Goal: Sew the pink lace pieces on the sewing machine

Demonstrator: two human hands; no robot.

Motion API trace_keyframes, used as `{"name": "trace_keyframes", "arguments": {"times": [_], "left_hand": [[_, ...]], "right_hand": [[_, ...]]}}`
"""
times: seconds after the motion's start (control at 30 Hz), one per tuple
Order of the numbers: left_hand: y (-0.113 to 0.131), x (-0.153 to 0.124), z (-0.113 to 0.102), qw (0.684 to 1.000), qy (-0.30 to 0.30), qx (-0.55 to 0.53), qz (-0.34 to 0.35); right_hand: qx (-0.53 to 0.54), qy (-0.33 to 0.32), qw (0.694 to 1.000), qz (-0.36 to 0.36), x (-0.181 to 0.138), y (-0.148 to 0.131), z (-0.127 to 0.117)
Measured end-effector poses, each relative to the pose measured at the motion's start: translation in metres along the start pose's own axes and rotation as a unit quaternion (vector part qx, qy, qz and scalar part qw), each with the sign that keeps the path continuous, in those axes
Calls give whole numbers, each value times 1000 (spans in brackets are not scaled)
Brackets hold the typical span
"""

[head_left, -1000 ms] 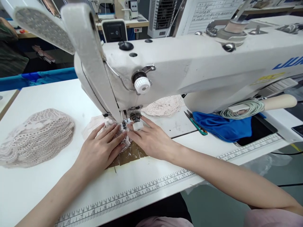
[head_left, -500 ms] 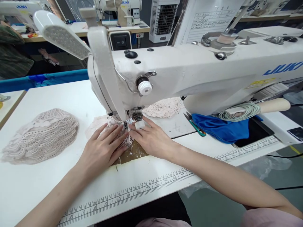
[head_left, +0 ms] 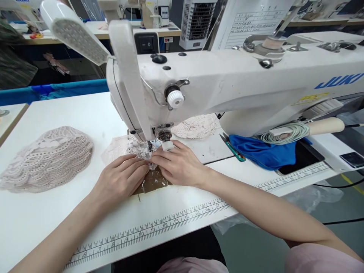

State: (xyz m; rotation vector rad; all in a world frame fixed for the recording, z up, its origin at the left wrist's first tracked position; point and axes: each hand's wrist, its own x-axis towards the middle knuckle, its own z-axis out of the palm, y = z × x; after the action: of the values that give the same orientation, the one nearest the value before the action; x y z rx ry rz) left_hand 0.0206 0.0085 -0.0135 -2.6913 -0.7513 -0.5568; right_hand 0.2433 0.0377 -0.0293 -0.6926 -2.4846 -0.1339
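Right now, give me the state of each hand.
Left hand: closed, pinching the lace piece.
Right hand: closed, pinching the same lace piece.

Below the head of the sewing machine (head_left: 241, 87), the left hand (head_left: 119, 182) and right hand (head_left: 179, 167) cover part of the lace piece (head_left: 119, 146); whether they pinch it is unclear. The machine's blue lettering (head_left: 338, 80) runs off the right edge. Print on the printed sheet (head_left: 250, 22) behind it is unreadably small.
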Motion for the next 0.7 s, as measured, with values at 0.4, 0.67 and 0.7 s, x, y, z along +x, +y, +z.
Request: {"name": "trace_keyframes", "arguments": {"times": [0.4, 0.67, 0.7], "left_hand": [[-14, 26, 10, 963, -107, -104, -223], [-7, 39, 22, 938, -84, -51, -331], [-8, 39, 22, 939, -81, -53, -329]], "right_hand": [[16, -72, 978, 194, 17, 7, -10], [-6, -77, 974, 213, 24, 3, -13], [-6, -77, 974, 213, 24, 3, -13]]}}
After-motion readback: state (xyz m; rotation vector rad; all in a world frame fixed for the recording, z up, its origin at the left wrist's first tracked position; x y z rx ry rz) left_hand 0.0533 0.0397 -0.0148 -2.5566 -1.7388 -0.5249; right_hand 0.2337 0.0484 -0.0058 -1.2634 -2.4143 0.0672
